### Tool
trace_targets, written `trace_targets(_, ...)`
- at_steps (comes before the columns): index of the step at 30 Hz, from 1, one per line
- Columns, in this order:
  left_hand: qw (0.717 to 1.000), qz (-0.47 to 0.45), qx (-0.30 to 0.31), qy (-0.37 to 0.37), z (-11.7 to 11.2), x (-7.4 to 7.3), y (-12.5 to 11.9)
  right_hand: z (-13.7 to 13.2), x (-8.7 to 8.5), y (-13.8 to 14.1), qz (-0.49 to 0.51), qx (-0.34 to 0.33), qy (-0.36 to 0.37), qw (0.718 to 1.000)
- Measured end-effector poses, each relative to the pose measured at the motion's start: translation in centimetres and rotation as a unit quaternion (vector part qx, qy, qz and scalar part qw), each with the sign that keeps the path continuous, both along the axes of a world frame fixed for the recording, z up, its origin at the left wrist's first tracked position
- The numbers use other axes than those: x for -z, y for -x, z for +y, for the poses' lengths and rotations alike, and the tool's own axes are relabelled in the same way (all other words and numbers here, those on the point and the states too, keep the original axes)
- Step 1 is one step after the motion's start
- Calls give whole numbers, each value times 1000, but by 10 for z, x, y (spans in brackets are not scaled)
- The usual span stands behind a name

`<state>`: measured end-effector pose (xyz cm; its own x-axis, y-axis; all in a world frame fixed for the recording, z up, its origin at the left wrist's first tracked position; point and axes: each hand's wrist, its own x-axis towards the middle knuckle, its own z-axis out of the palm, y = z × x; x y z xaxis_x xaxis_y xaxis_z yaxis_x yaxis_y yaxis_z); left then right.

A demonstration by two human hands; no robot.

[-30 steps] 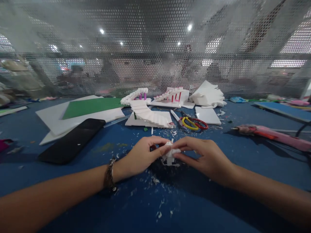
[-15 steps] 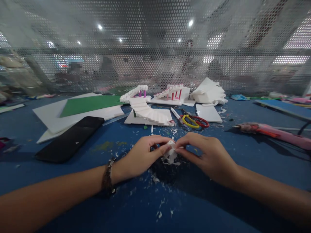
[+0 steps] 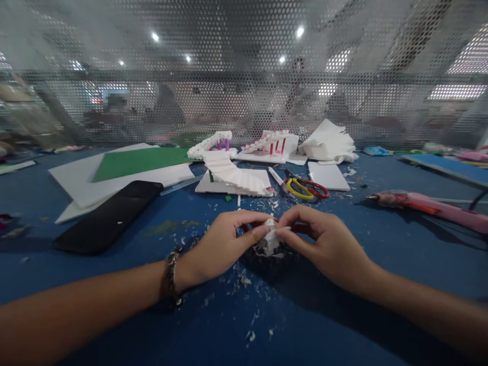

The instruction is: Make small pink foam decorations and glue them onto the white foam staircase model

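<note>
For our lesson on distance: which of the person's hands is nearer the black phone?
Left. The left hand is right of the black phone; the right hand is farther to the right, beyond the left.

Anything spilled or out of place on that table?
Yes: white scraps litter the table around the white piece, and a yellowish smear stains the surface between phone and left hand. Both look like leftover mess.

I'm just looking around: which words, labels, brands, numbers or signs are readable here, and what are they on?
No text is readable.
White pen-like tube: any print is too small to read.
Black phone: no lettering visible.
White piece in the fingers: no lettering visible.
Beyond the perforated screen: too blurred.
</note>
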<state>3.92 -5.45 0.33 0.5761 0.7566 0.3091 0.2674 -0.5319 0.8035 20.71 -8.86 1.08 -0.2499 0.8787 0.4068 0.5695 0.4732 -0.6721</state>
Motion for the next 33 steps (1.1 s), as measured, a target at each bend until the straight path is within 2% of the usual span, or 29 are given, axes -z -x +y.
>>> trace_targets(6,1000,-13,-9,10,0,-1,-1,1,0,0,12,0,-17,1000)
trace_targets(12,999,-20,-16,35,2,2,-1,0,-1,-3,-11,-40,-92,995)
trace_targets(16,998,-35,-13,54,3,3,-1,0,-2,-2,-29,-53,-105,993)
trace_targets(20,996,-55,-6,66,4,3,-1,-1,-3,-2,-19,-62,-90,994)
trace_targets(28,996,-61,14,68,2,2,-1,-1,-4,-3,48,-21,3,999)
trace_targets(33,995,-65,21,74,1,0,-1,1,-4,-2,59,-22,26,998)
